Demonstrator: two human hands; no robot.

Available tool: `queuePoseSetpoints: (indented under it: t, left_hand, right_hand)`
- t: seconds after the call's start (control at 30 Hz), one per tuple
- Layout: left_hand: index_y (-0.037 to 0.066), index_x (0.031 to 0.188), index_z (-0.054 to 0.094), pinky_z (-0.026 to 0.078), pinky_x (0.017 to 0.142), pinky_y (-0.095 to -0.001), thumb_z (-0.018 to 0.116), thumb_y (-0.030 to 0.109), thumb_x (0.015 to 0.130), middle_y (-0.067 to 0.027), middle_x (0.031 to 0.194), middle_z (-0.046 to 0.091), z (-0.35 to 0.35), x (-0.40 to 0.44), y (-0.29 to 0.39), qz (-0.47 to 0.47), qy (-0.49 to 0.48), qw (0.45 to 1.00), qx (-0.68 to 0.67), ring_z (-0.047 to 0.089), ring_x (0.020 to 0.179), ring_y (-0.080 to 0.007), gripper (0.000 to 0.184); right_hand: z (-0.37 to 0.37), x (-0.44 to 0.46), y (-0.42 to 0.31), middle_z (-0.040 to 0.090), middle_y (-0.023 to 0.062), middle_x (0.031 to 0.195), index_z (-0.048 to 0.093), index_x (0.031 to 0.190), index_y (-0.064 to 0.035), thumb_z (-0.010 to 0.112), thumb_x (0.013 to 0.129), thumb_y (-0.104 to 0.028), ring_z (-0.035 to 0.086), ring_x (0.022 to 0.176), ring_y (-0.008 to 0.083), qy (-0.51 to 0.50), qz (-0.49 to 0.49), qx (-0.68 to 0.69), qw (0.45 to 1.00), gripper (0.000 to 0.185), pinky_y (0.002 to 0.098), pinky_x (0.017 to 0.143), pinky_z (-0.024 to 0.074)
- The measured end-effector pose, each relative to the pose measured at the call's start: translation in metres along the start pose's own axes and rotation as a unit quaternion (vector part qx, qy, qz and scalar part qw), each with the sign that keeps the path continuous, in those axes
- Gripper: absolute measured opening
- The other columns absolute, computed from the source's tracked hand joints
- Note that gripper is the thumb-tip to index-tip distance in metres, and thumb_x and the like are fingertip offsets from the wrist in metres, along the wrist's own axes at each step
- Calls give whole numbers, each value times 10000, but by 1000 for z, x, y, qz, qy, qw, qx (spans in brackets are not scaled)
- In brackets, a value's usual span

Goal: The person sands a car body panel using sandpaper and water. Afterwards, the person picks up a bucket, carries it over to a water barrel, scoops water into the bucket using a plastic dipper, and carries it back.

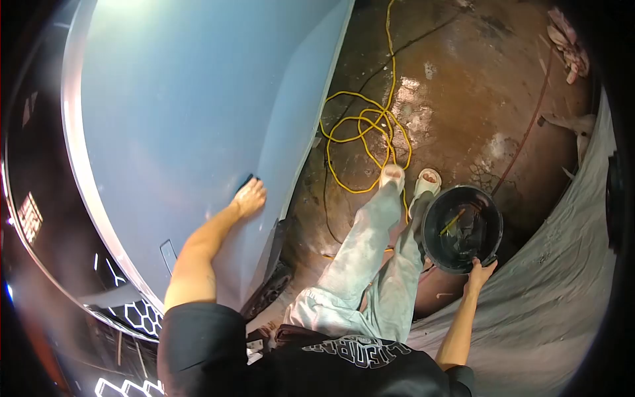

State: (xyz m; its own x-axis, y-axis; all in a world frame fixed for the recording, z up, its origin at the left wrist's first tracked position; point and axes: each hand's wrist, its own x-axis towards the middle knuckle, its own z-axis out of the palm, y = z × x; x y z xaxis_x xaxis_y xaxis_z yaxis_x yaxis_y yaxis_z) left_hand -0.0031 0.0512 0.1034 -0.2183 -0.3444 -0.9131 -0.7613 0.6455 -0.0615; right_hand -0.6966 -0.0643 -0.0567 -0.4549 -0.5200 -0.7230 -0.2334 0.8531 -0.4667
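My left hand (251,197) presses on the blue-grey car body panel (178,119), its fingers closed on a small dark pad (245,180) that is mostly hidden under them. To the right, my right hand (481,270) grips the rim of a black bucket (433,255). The bucket is held beside my right leg, its mouth facing up. Inside it are what looks like water and a thin yellow strip (452,223).
A yellow cord (357,190) lies in loops on the wet brown floor (456,119), near my feet. Grey sheeting (529,291) hangs along the right side. A car wheel (270,291) shows below the panel. Crumpled material (567,46) sits at the far right.
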Motion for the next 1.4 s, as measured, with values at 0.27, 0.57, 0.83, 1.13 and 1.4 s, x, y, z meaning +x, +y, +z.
queuePoseSetpoints:
  t: [0.27,0.57,0.83,1.13,1.4]
  left_hand:
    - [145,834,742,376,936,-400,591,239,836,-28,948,685,-106,151,-139,-47,48,997,33,546,1070,-237,177]
    - [224,976,738,398,854,-373,665,234,837,30,1017,702,-331,409,-407,-152,150,950,227,579,1053,-184,158]
    - [161,980,757,432,955,-449,572,257,907,-37,1076,713,-223,361,-283,-17,-18,996,89,631,1083,-234,221]
    - [158,1069,753,508,964,-406,752,459,703,-115,1167,700,-214,-38,-78,-86,-451,799,-389,626,1159,-287,474]
    - [45,798,649,451,629,-342,740,369,808,-52,663,606,-260,-161,16,-585,108,407,-693,546,670,-157,337]
  right_hand:
    - [29,7,-81,491,147,1379,330,1444,24,612,807,82,528,1188,234,25,-28,33,999,699,320,1041,394]
    - [53,54,-148,471,138,1378,311,1459,-5,639,843,67,494,1219,225,57,16,83,995,702,320,1052,396]
    - [58,56,-245,495,112,1342,337,1442,-4,656,847,44,504,1193,207,63,11,94,993,677,299,1046,376]
    - [-1,21,-345,510,143,1329,379,1406,56,711,816,-41,494,1208,227,26,-119,93,988,683,318,1073,349]
    - [0,-8,-428,561,112,1265,436,1334,-1,656,819,64,585,1076,216,-64,-128,190,971,564,323,940,474]
